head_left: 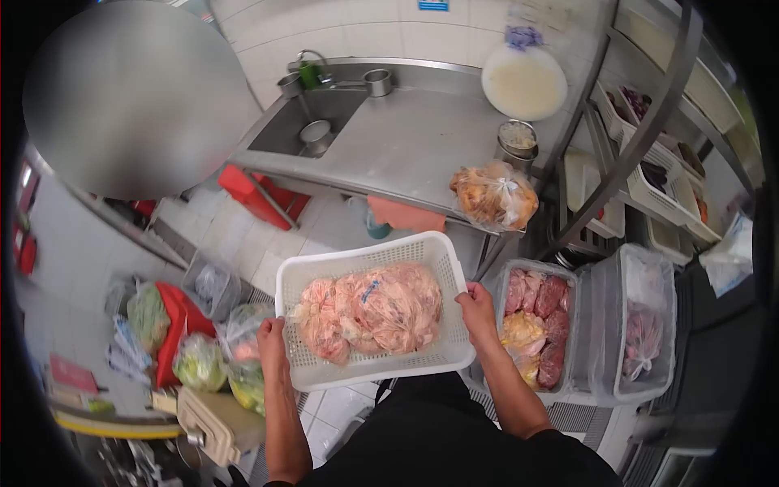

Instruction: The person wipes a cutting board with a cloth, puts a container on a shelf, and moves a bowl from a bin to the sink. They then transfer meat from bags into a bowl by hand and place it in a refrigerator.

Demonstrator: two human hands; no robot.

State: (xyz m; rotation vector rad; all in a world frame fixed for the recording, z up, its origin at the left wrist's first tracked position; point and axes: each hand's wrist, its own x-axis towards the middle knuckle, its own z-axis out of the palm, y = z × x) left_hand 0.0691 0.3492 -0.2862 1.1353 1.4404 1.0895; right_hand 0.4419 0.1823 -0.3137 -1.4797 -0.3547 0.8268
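In front of my body I hold up a white perforated plastic basket [288,365] with both hands. Pale pink raw meat [381,312], wrapped in thin clear plastic with a small blue marking, fills much of it. My left hand [272,341] is closed on the basket's left end, thumb over the rim. At the opposite end, my right hand [477,312] grips the rim the same way. The fingers under the rim are hidden on both sides.
Ahead stands a steel counter [422,138] with a sink [284,146] and a tied bag of orange-brown food [495,195]. To the right are a tub of bagged meat [535,325], another clear tub [645,325] and a shelf rack [617,174]. Bagged vegetables [199,361] lie left.
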